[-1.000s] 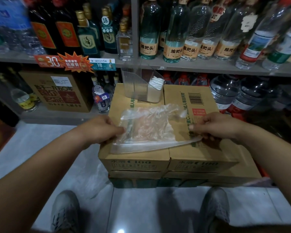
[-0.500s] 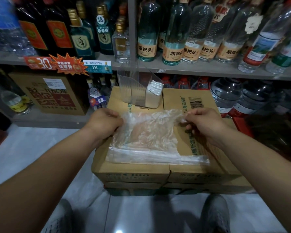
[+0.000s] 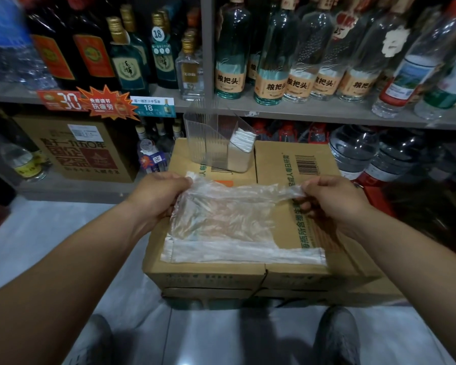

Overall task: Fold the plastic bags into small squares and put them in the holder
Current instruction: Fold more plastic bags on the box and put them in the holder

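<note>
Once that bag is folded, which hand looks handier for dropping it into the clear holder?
Probably the left hand: it pinches the bag at its far left corner, close to the holder on the box. The right hand grips the other corner, farther off to the side.

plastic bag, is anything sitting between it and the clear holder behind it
Nothing visible does. The left hand and right hand pinch the plastic bag at its far edge; only bare cardboard box top lies between it and the holder.
</note>
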A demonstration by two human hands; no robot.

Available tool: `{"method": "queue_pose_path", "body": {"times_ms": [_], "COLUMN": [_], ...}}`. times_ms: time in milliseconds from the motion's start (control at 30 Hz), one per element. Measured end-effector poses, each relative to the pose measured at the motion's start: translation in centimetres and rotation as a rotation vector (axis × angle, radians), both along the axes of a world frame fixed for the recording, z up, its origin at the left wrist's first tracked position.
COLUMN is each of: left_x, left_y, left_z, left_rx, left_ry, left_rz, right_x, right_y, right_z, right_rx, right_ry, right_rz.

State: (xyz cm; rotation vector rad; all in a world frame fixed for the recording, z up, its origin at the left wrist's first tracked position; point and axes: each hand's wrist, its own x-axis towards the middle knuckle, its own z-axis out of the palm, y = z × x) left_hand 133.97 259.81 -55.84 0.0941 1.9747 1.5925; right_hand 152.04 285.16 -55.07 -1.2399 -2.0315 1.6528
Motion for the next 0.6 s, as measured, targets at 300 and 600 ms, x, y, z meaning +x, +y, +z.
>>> {"method": "queue_pose_path", "body": {"times_ms": [300, 600], "left_x": [-0.06, 0.25], "left_y": [-0.30, -0.50], "left_z": [-0.72, -0.49], "left_rx": [-0.072, -0.113], "left_ry": [0.104, 0.128], "left_rz": [0.033, 0.048], "right_x": [0.43, 0.56], "right_y": [0.53, 0.78], "right_z": [-0.22, -0.38], "right_rx": [-0.064, -0.010], "right_ry": [0.024, 0.026], "right_rz": [-0.024, -0.048]}}
